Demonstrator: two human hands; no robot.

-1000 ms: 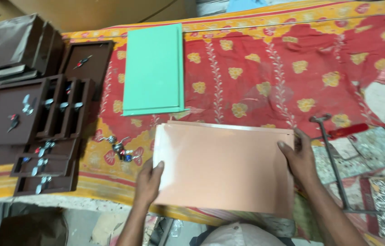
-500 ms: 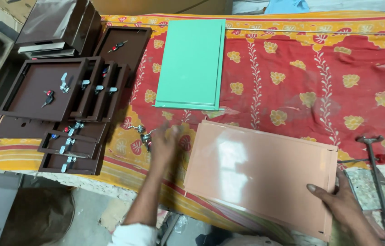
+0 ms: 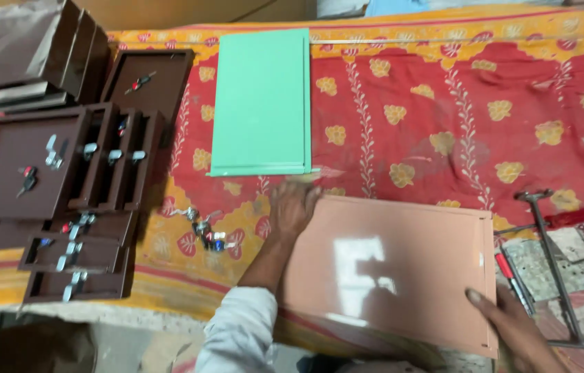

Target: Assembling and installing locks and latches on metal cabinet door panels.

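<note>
Right hand [image 3: 513, 328] gripping pink panel [image 3: 388, 269] corner, left hand [image 3: 294, 207] flat on its edge

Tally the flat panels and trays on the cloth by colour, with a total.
Peach panel, under both the left hand and right hand: 1
Green panel: 1
Brown trays, stacked and overlapping, exact count unclear: at least 6
Total: at least 8

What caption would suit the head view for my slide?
Left hand and right hand hold a pink panel on a red floral cloth, below a green panel.
</note>
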